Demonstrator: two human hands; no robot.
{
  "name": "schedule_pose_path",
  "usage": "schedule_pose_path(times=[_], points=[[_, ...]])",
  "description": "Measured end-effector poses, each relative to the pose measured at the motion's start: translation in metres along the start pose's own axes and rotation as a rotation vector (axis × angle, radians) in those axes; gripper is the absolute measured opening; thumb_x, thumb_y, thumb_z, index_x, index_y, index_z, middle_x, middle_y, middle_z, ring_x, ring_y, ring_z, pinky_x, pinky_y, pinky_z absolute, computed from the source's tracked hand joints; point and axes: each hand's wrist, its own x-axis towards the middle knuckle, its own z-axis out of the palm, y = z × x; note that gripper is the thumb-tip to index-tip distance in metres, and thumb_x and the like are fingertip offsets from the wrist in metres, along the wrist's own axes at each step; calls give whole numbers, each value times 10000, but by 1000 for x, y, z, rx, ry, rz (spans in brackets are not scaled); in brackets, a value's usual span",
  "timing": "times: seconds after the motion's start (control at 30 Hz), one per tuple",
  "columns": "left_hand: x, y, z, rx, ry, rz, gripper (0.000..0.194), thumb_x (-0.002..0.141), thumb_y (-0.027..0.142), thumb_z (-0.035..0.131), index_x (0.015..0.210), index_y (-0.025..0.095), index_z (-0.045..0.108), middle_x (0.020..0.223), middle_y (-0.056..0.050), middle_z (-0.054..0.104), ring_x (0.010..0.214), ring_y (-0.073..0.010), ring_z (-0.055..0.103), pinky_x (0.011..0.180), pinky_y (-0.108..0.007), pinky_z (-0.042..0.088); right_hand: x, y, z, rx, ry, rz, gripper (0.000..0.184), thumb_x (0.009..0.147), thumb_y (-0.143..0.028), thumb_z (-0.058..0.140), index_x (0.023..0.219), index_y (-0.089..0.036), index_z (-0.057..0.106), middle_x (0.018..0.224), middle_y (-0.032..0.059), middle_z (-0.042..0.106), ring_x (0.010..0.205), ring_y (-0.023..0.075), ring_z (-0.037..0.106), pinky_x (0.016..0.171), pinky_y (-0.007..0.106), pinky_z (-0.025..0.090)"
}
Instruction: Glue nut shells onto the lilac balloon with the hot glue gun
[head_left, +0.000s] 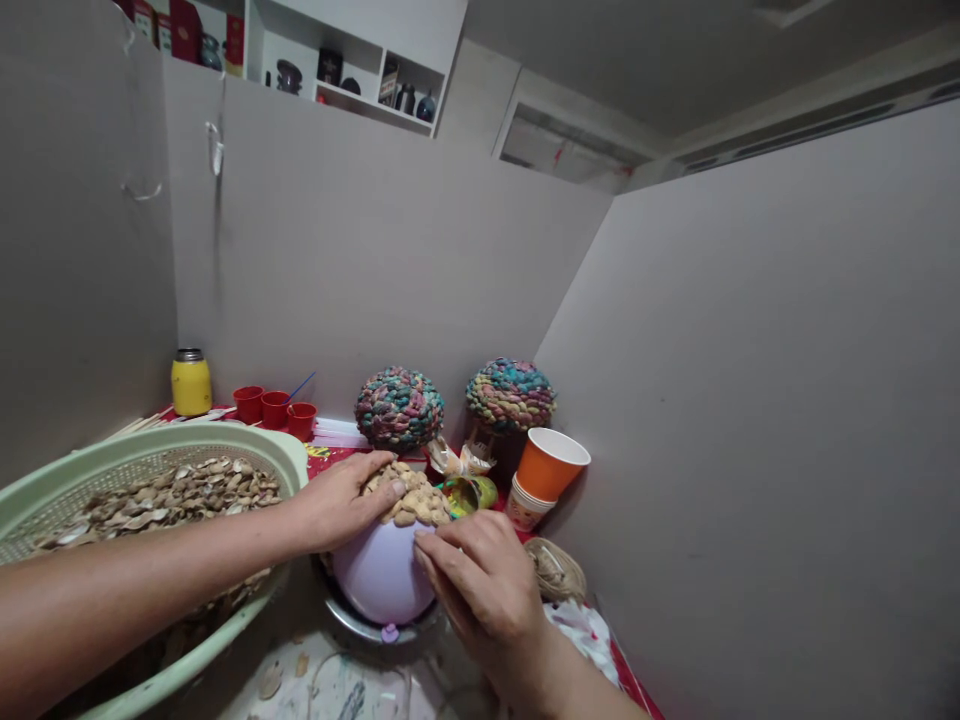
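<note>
A pale purple balloon (382, 575) sits knot-down in a metal bowl (352, 624). Tan peanut shells (417, 497) cover its top. My left hand (349, 500) rests on the upper left of the balloon and shells, fingers stretched out and thumb apart. At the balloon's right side, my right hand (487, 575) has its thumb and fingers pressed together, the tips by the edge of the shell layer. Whatever may be between those fingertips is hidden. Under my left forearm stands a light green colander (294, 458) holding many loose peanut shells (202, 490).
Two multicoloured shell-covered domes (399, 407) stand at the back wall. Right of the balloon are an orange paper cup (551, 465), a tipped green-yellow container (472, 494) and a twine ball (556, 570). Red cups (275, 409) and a yellow bottle (191, 385) stand back left.
</note>
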Motion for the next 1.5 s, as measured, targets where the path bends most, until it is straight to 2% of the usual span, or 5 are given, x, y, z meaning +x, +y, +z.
schedule_pose_path(times=[0.7,1.07,1.23,1.37,1.5], points=[[-1,-1,2,-30,20,29,606,901,540,422,1355,151,523,1394,-142,566,1285,-286,506,1097,-408,350,9,-1,6,-62,-21,-20,128,927,-102,544,999,-156,635,798,63,684,709,182,572,670,351,401],[-4,8,-6,-172,-19,-59,781,904,649,270,1398,76,466,1486,-156,453,1393,-276,372,1165,-385,240,-2,1,-4,89,6,117,208,890,-83,569,1074,-163,620,896,77,671,799,204,599,716,376,435],[1,6,-11,-253,-11,-96,765,905,651,258,1400,107,469,1520,-122,393,1420,-266,315,1172,-390,224,-12,9,-2,92,-2,251,279,922,-197,561,1200,-201,580,1108,120,642,1020,254,596,845,437,496],[0,12,-18,-309,-19,-103,701,920,627,235,1390,177,494,1494,-59,443,1405,-233,352,1165,-373,241,-20,13,4,121,-163,410,553,926,-405,555,1417,-205,400,1434,173,453,1308,325,437,1022,553,424],[-5,20,-22,-349,-31,-108,690,923,619,244,1397,182,490,1488,-37,450,1387,-225,387,1155,-358,262,-31,13,13,179,-256,504,680,928,-492,520,1498,-216,272,1522,175,341,1377,336,358,1063,575,380]])
